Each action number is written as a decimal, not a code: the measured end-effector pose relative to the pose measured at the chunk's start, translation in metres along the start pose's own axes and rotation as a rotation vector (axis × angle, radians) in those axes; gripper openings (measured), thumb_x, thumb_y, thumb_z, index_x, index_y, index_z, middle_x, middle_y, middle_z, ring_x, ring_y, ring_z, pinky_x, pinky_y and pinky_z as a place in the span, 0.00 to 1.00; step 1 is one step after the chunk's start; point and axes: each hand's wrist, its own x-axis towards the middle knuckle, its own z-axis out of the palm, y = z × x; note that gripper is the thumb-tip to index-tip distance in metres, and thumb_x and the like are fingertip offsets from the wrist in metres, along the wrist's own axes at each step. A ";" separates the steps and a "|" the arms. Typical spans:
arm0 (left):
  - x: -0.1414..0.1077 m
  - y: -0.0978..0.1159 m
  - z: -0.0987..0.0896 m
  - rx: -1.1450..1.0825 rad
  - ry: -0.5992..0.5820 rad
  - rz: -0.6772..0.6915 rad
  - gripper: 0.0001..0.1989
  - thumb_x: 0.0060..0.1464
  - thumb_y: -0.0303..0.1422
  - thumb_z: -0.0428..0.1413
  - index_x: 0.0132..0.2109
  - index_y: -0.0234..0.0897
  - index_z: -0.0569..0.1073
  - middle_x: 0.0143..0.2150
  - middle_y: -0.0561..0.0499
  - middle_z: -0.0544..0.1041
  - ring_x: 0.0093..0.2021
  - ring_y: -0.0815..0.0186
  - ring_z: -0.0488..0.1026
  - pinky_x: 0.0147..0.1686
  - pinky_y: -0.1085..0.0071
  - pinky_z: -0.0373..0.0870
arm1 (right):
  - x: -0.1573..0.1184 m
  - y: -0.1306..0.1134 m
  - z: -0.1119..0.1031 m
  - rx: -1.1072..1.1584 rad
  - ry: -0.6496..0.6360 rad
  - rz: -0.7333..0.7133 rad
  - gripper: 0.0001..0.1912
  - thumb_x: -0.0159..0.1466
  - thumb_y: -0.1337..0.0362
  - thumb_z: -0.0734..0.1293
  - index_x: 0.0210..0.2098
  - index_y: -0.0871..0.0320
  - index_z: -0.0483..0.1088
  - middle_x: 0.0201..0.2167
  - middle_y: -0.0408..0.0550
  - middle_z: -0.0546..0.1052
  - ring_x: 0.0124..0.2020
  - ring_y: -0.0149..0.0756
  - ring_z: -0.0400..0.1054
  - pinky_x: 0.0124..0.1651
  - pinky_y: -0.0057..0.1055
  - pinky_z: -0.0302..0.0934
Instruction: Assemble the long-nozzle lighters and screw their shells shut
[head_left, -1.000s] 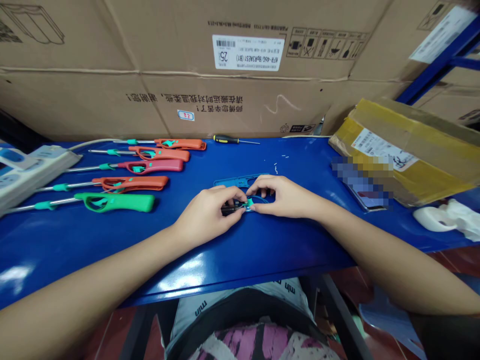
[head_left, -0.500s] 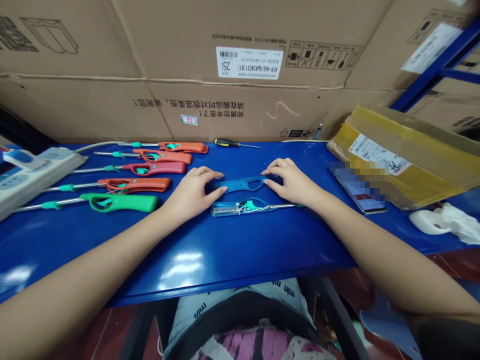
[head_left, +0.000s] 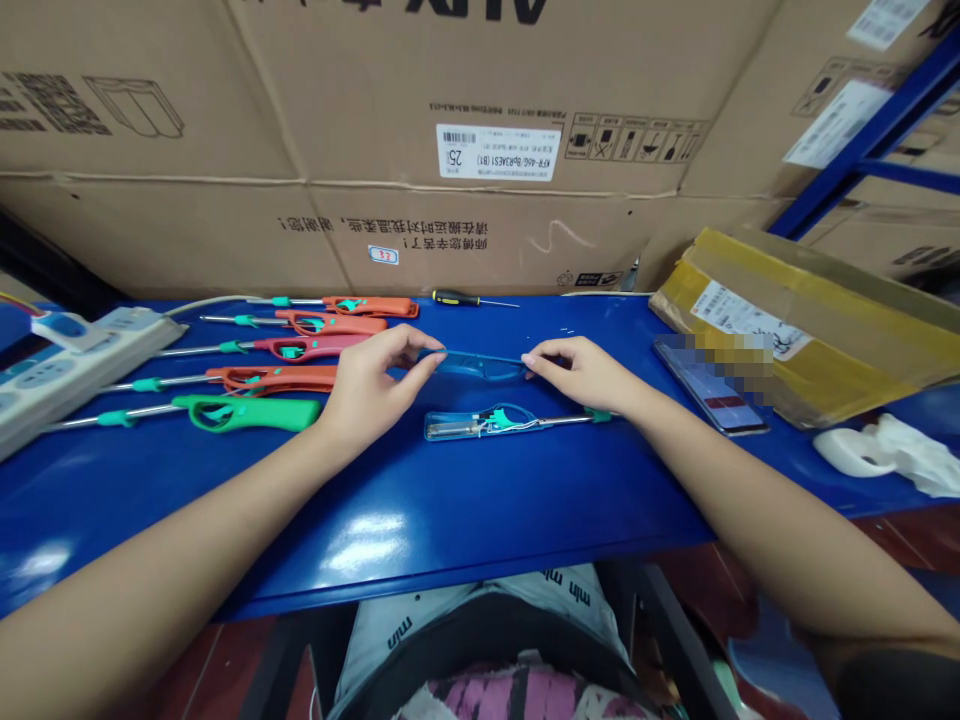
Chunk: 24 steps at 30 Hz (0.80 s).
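Note:
A translucent blue lighter casing half (head_left: pixel 480 366) is held level between both hands, tilted on its edge. My left hand (head_left: pixel 382 375) pinches its left end with thumb and fingers. At its right end, my right hand (head_left: pixel 581 370) grips the narrow tip. Just below, on the table, lies an opened blue stick lighter (head_left: pixel 480 424). Its inner parts show: a tank-like cylinder, a green trigger, white wires and a metal rod running right. Left of my left hand lie several finished-looking stick lighters, including a green one (head_left: pixel 251 412) and an orange-red one (head_left: pixel 281 378).
A black and yellow screwdriver (head_left: pixel 457 298) lies at the back of the blue table (head_left: pixel 480 510). On the left is a power strip (head_left: pixel 60 365). Toward the right are a phone (head_left: pixel 712 385), a taped carton (head_left: pixel 787 310) and a white roll (head_left: pixel 851 450). Large cardboard boxes (head_left: pixel 375 150) stand behind.
The blue casing half has been raised and turned from lying flat to edge-on, with both hands closed on its ends. The opened lighter stays on the table.

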 end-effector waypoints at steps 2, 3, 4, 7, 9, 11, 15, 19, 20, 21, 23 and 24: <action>-0.001 0.002 -0.001 0.030 0.030 0.070 0.09 0.62 0.38 0.59 0.41 0.37 0.77 0.36 0.50 0.81 0.34 0.67 0.77 0.40 0.70 0.76 | -0.002 -0.004 -0.010 0.046 -0.075 0.038 0.24 0.66 0.44 0.64 0.30 0.59 0.76 0.32 0.48 0.81 0.36 0.38 0.72 0.44 0.34 0.63; -0.002 0.002 -0.001 0.048 0.023 0.106 0.07 0.62 0.36 0.59 0.40 0.37 0.76 0.36 0.51 0.81 0.34 0.67 0.77 0.40 0.71 0.76 | -0.004 -0.006 -0.016 0.078 -0.135 0.076 0.25 0.66 0.43 0.65 0.29 0.59 0.76 0.32 0.49 0.81 0.36 0.37 0.72 0.44 0.34 0.63; -0.002 0.003 -0.002 0.065 0.005 0.140 0.07 0.62 0.35 0.58 0.40 0.37 0.76 0.36 0.51 0.81 0.34 0.68 0.77 0.39 0.71 0.75 | -0.005 -0.007 -0.021 0.109 -0.204 0.108 0.25 0.64 0.42 0.66 0.28 0.59 0.77 0.32 0.49 0.81 0.36 0.37 0.73 0.44 0.34 0.63; -0.003 0.003 -0.003 0.104 -0.074 0.217 0.05 0.63 0.33 0.57 0.40 0.36 0.75 0.36 0.51 0.80 0.34 0.68 0.76 0.39 0.72 0.75 | -0.008 -0.009 -0.033 0.143 -0.300 0.151 0.22 0.61 0.43 0.70 0.32 0.58 0.80 0.32 0.48 0.81 0.35 0.36 0.73 0.42 0.33 0.64; -0.004 0.004 -0.004 0.115 -0.124 0.254 0.05 0.63 0.32 0.55 0.41 0.36 0.75 0.37 0.50 0.80 0.36 0.68 0.77 0.40 0.72 0.75 | -0.009 -0.009 -0.035 0.159 -0.282 0.161 0.21 0.58 0.45 0.73 0.34 0.57 0.80 0.32 0.48 0.81 0.35 0.37 0.73 0.41 0.33 0.65; -0.005 0.006 -0.004 0.104 -0.179 0.279 0.06 0.62 0.31 0.55 0.44 0.35 0.75 0.40 0.49 0.80 0.38 0.67 0.77 0.43 0.71 0.75 | -0.009 -0.009 -0.034 0.164 -0.239 0.177 0.20 0.56 0.46 0.74 0.35 0.57 0.81 0.33 0.48 0.82 0.35 0.37 0.73 0.41 0.34 0.65; -0.006 0.009 -0.001 0.080 -0.276 0.270 0.18 0.59 0.39 0.62 0.52 0.35 0.75 0.48 0.46 0.81 0.45 0.63 0.79 0.48 0.68 0.76 | -0.009 -0.011 -0.031 0.122 -0.163 0.179 0.20 0.58 0.46 0.73 0.33 0.58 0.81 0.31 0.49 0.82 0.34 0.38 0.73 0.40 0.35 0.66; -0.006 0.008 0.002 0.051 -0.332 0.247 0.19 0.60 0.43 0.61 0.52 0.34 0.78 0.43 0.45 0.81 0.41 0.63 0.79 0.43 0.70 0.75 | -0.010 -0.014 -0.031 0.090 -0.157 0.143 0.19 0.55 0.48 0.75 0.34 0.57 0.81 0.30 0.47 0.81 0.31 0.36 0.71 0.35 0.32 0.63; -0.006 0.008 0.002 0.042 -0.343 0.247 0.17 0.61 0.42 0.61 0.51 0.34 0.79 0.43 0.46 0.81 0.40 0.64 0.78 0.42 0.70 0.75 | -0.010 -0.015 -0.032 0.077 -0.171 0.131 0.19 0.54 0.48 0.76 0.34 0.57 0.81 0.29 0.46 0.80 0.30 0.34 0.69 0.33 0.32 0.62; -0.006 0.008 0.002 0.035 -0.360 0.250 0.16 0.61 0.41 0.61 0.50 0.34 0.79 0.43 0.46 0.81 0.40 0.64 0.78 0.43 0.70 0.75 | -0.011 -0.016 -0.032 0.059 -0.191 0.116 0.19 0.55 0.48 0.76 0.34 0.57 0.81 0.28 0.45 0.79 0.28 0.33 0.68 0.32 0.31 0.60; -0.005 0.008 0.000 0.033 -0.403 0.265 0.15 0.61 0.40 0.61 0.49 0.35 0.79 0.43 0.46 0.81 0.41 0.64 0.78 0.44 0.70 0.75 | -0.014 -0.017 -0.033 0.008 -0.246 0.072 0.18 0.56 0.48 0.75 0.34 0.57 0.81 0.27 0.44 0.78 0.27 0.32 0.66 0.31 0.30 0.58; -0.005 0.008 -0.001 0.037 -0.429 0.271 0.14 0.60 0.40 0.62 0.49 0.36 0.80 0.43 0.46 0.81 0.41 0.63 0.78 0.45 0.69 0.75 | -0.015 -0.018 -0.033 -0.020 -0.280 0.039 0.17 0.57 0.49 0.74 0.34 0.57 0.81 0.27 0.44 0.78 0.27 0.31 0.66 0.31 0.30 0.58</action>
